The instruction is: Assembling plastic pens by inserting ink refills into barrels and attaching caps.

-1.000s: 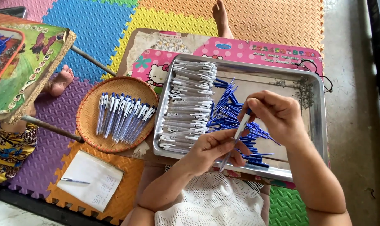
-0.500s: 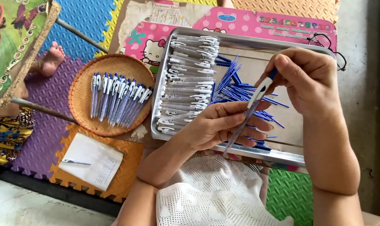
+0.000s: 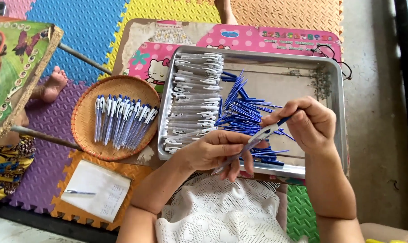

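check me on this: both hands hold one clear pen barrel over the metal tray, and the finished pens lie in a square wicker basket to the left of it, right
Not quite: the basket is round, not square, as the head view shows. The rest holds: the left hand and right hand hold one clear pen barrel over the metal tray, and the finished pens lie in the basket to the tray's left.

Colourful foam floor mats [image 3: 78,27], concrete floor [image 3: 375,112]

Round woven basket [image 3: 85,117] beside tray, notepad [image 3: 96,189] below, eyeglasses [image 3: 327,54] on pink table [image 3: 258,38].
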